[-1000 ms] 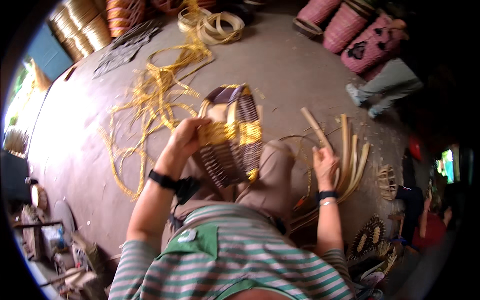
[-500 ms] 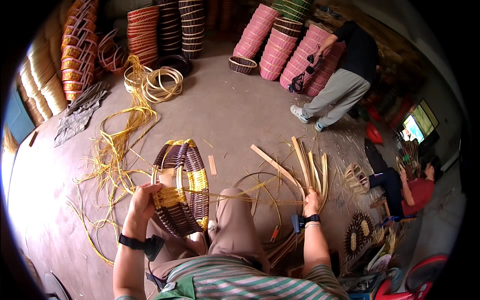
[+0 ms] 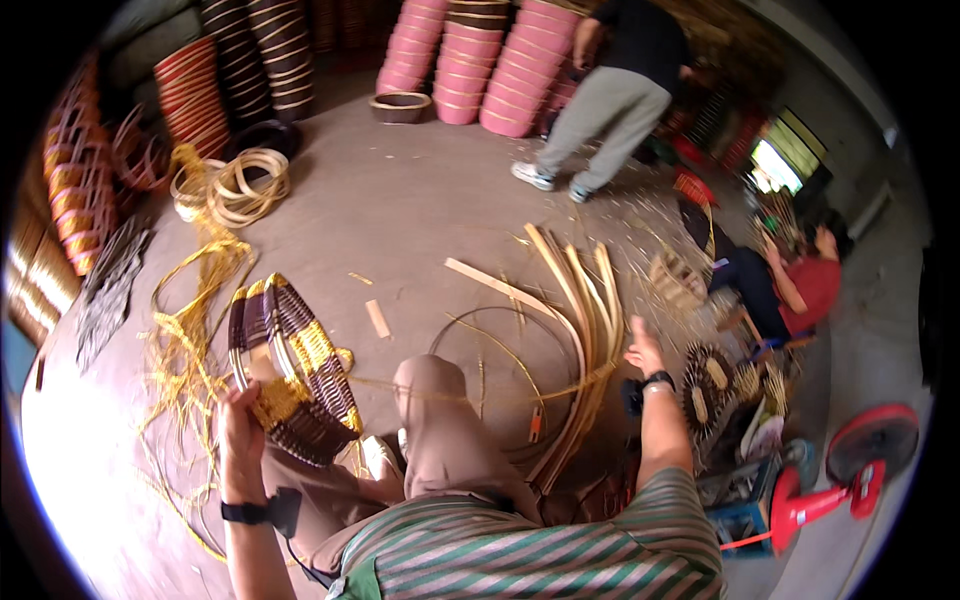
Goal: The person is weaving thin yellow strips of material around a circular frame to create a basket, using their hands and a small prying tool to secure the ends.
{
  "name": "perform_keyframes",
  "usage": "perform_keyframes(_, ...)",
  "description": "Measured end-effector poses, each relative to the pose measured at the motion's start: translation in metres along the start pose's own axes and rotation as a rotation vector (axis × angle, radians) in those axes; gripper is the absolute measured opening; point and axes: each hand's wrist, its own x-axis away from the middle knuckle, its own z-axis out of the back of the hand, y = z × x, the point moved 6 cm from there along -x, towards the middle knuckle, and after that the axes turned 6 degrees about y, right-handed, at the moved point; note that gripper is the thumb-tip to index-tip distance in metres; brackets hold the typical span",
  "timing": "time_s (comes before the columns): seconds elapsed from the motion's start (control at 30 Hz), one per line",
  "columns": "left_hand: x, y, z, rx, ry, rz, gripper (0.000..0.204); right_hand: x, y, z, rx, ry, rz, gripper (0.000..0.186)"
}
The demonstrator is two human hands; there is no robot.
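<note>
My left hand [image 3: 240, 415] grips the rim of a round woven basket [image 3: 300, 400] in dark brown and yellow, tilted on its side above my left knee. Pale flat strips show within its frame. From the basket a thin yellow strand [image 3: 440, 390] stretches across my knees toward several long pale wooden strips [image 3: 585, 340] on the right. Beside those strips my right hand [image 3: 645, 350] is open, fingers stretched out, with nothing seen in it. A dark thin hoop [image 3: 470, 318] lies on the floor beyond my right knee.
Tangled yellow strands [image 3: 195, 310] and pale coils [image 3: 250, 185] lie at left. Stacked pink baskets [image 3: 530, 65] stand behind. One person [image 3: 620, 100] stands at the back; another [image 3: 800, 285] sits at right near a red-and-black wheeled object [image 3: 870, 445].
The view has swung right, so the scene sits further left. My right hand has come off the strand beside the strips and opened. The basket stays in my left hand.
</note>
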Motion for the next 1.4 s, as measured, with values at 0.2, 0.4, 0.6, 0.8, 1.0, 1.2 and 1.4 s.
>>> perform_keyframes(0.2, 0.01, -0.079, -0.033, -0.036, -0.093, 0.126, 0.012, 0.205, -0.109, -0.099, -0.205, -0.314, 0.988, 0.03)
perform_keyframes(0.4, 0.057, -0.065, -0.072, -0.139, -0.235, 0.178, 0.02, 0.404, -0.064, -0.279, -0.23, -1.505, 0.269, 0.051)
perform_keyframes(0.6, 0.077, -0.078, -0.063, -0.083, -0.191, 0.08, 0.021, 0.441, -0.06, -0.299, -0.593, -1.43, -0.333, 0.026)
perform_keyframes(0.8, 0.078, -0.08, -0.058, -0.082, -0.167, 0.106, 0.02, 0.438, -0.056, -0.284, -0.764, -1.191, -0.193, 0.018)
perform_keyframes(1.0, 0.083, -0.07, -0.068, -0.067, -0.257, 0.169, 0.03, 0.428, -0.065, -0.279, -0.728, -1.301, -0.146, 0.026)
perform_keyframes(1.2, 0.084, -0.068, -0.079, -0.107, -0.308, 0.245, 0.036, 0.404, -0.099, -0.278, -0.467, -1.426, -0.15, 0.02)
perform_keyframes(1.4, 0.076, -0.08, -0.068, -0.016, -0.313, 0.251, 0.041, 0.397, -0.08, -0.297, -0.587, -1.412, -0.359, 0.014)
